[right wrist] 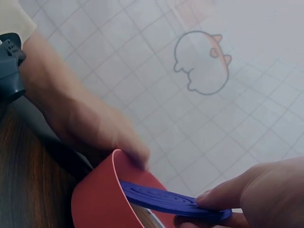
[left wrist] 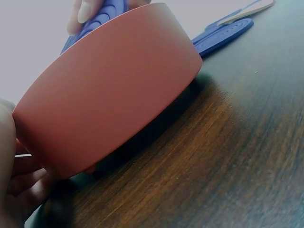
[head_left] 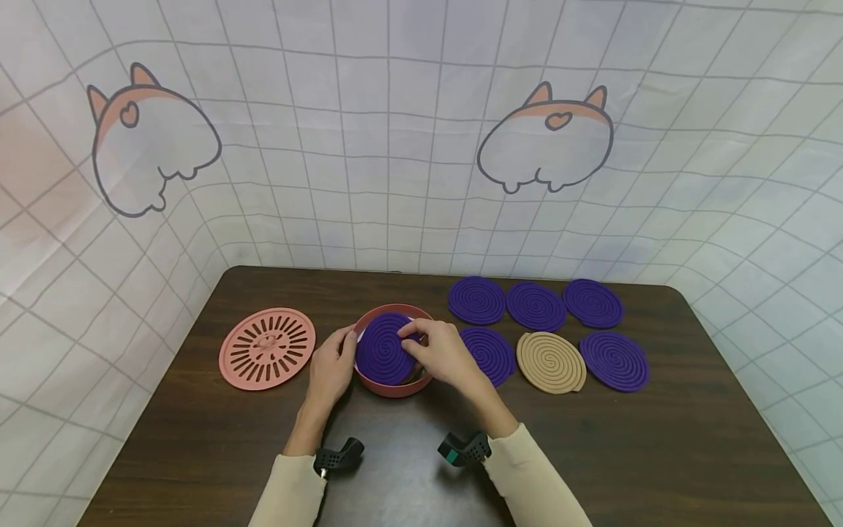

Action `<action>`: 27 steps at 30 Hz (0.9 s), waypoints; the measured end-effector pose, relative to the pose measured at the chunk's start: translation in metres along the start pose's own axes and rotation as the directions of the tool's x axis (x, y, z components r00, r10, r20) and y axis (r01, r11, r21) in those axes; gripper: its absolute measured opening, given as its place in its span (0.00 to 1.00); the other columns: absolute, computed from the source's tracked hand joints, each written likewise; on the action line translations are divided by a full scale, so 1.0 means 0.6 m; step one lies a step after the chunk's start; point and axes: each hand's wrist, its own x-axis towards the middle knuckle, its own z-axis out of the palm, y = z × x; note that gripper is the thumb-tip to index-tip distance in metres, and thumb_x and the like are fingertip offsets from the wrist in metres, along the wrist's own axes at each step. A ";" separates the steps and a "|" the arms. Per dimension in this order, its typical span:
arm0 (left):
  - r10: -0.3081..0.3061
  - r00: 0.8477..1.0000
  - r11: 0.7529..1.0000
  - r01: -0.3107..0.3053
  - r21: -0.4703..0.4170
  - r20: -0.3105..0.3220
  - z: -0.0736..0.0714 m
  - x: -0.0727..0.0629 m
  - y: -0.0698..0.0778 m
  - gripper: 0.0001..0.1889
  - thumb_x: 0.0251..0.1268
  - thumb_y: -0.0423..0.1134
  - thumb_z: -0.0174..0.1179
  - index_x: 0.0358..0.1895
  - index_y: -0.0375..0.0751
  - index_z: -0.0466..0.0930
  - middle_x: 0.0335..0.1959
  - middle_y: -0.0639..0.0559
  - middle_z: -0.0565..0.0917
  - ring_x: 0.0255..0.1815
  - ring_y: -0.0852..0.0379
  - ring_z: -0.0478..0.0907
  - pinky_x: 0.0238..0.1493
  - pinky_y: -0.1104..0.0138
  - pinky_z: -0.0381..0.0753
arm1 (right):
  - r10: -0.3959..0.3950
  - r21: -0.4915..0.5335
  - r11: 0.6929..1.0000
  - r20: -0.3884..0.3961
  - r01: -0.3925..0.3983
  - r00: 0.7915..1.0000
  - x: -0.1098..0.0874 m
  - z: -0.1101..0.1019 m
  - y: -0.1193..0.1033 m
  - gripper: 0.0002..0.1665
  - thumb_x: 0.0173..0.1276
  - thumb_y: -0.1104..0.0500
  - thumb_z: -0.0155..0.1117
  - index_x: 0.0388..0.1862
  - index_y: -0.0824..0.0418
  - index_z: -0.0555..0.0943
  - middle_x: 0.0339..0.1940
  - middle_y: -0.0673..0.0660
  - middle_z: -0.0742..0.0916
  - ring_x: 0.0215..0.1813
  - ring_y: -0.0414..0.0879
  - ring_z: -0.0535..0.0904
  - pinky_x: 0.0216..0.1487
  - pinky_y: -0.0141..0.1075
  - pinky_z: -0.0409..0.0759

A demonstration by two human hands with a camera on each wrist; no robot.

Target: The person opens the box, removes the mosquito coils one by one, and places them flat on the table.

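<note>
A round, red, open container [head_left: 394, 391] stands on the table, and my left hand [head_left: 331, 371] grips its left side with the thumb at the rim. Between thumb and fingers of my right hand [head_left: 446, 353] I pinch the right edge of a purple mosquito coil [head_left: 384, 351]. The coil lies tilted, partly inside the container mouth; its far edge dips below the rim in the right wrist view. Something with a brownish surface shows under it, mostly hidden. In the left wrist view the container wall [left wrist: 114, 90] covers most of the coil.
Left of the container lies a pink slotted lid [head_left: 268, 349]. To the right, several purple coils [head_left: 536, 306] and one beige coil [head_left: 550, 362] lie flat in two rows. A white curtain with grid lines [head_left: 395, 183] hangs behind the dark wooden table [head_left: 632, 454].
</note>
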 end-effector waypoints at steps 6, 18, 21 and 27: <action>0.004 1.000 1.000 -0.004 -0.003 -0.002 0.000 0.000 -0.002 0.21 0.78 0.50 0.47 0.62 0.46 0.81 0.61 0.47 0.83 0.65 0.46 0.79 0.67 0.50 0.74 | 0.007 0.018 1.000 -0.027 -0.006 1.000 -0.004 0.001 0.001 0.10 0.71 0.62 0.64 0.49 0.59 0.86 0.24 0.55 0.88 0.24 0.54 0.86 0.20 0.34 0.80; 0.005 1.000 1.000 -0.005 -0.007 -0.005 0.002 0.000 -0.002 0.21 0.79 0.50 0.47 0.62 0.46 0.81 0.61 0.47 0.84 0.65 0.46 0.78 0.68 0.50 0.74 | 0.020 0.057 0.998 -0.066 -0.016 0.998 -0.013 -0.005 0.000 0.11 0.71 0.61 0.64 0.50 0.58 0.86 0.23 0.55 0.88 0.25 0.56 0.87 0.19 0.35 0.78; 0.000 1.000 1.000 0.000 -0.008 0.005 0.001 -0.001 -0.001 0.21 0.79 0.50 0.47 0.62 0.46 0.81 0.62 0.46 0.83 0.66 0.46 0.78 0.69 0.50 0.73 | 0.018 0.059 0.998 -0.074 -0.014 0.997 -0.016 -0.006 0.000 0.11 0.71 0.61 0.64 0.51 0.58 0.86 0.23 0.56 0.87 0.26 0.56 0.87 0.18 0.34 0.76; -0.002 1.000 1.000 0.002 -0.011 0.015 -0.001 -0.002 0.001 0.22 0.79 0.51 0.46 0.63 0.47 0.80 0.63 0.47 0.82 0.67 0.46 0.77 0.70 0.50 0.72 | 0.014 0.064 0.998 -0.089 -0.008 0.996 -0.021 -0.007 0.001 0.11 0.71 0.61 0.64 0.50 0.58 0.86 0.22 0.55 0.87 0.26 0.56 0.86 0.16 0.32 0.70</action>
